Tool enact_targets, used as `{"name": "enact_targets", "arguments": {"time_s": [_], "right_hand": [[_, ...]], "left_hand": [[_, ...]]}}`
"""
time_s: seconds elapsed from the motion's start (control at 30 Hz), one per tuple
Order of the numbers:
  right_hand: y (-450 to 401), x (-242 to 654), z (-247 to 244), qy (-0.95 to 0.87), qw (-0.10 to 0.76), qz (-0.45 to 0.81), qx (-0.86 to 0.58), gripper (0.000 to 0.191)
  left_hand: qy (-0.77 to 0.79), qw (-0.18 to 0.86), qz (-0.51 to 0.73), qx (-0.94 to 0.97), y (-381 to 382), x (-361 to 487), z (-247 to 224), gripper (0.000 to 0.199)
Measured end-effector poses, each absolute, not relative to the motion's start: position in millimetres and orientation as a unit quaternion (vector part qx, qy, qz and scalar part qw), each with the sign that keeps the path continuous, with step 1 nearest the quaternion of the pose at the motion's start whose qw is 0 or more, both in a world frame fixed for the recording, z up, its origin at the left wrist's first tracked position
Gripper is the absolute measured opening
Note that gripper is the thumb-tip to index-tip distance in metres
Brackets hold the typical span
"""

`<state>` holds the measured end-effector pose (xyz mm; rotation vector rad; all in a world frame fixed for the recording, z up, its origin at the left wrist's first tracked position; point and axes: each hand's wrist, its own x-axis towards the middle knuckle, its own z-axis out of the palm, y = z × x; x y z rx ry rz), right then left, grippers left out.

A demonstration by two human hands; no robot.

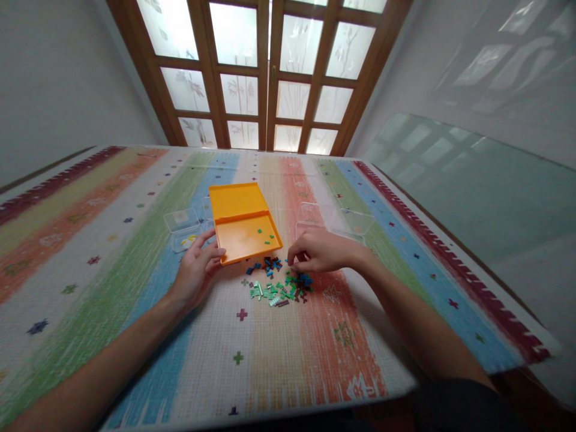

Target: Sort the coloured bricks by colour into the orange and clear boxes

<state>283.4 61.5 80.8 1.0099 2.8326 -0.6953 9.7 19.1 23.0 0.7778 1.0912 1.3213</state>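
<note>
My left hand (198, 264) grips the near left corner of an open orange case (238, 237), its thumb on the rim. The case is tilted, and a few small green pieces (260, 231) lie inside at the right. Just right of the case, my right hand (315, 250) has its fingers curled down over the edge of a loose pile; what they hold, if anything, is hidden. Small green bricks (272, 292), blue bricks (306, 280) and dark brown bricks (282, 303) make up the pile on the cloth.
A clear plastic box (181, 222) with yellow pieces stands left of the case, partly behind my left hand. More clear boxes (355, 222) sit behind my right hand. The striped tablecloth (216, 360) covers the table; glazed wooden doors (270, 78) stand beyond.
</note>
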Motion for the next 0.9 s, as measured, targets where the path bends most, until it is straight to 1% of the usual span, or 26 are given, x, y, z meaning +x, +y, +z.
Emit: {"name": "enact_targets", "arguments": {"time_s": [0.1,0.3,0.73,0.9], "right_hand": [[59.3,275.8,73.3,0.913,0.087,-0.211,0.338,0.020],[57.1,266.7,61.8,0.914,0.118,-0.215,0.324,0.019],[56.8,266.2,59.5,0.916,0.116,-0.213,0.319,0.019],[60.5,266.3,52.8,0.923,0.104,-0.167,0.329,0.021]], "left_hand": [[0.468,0.586,0.569,0.337,19.6,9.1,21.8,0.064],[0.464,0.586,0.573,0.336,18.6,9.9,22.1,0.064],[0.470,0.584,0.568,0.339,18.1,10.0,23.1,0.060],[0.470,0.586,0.571,0.332,18.4,9.4,22.3,0.060]]}}
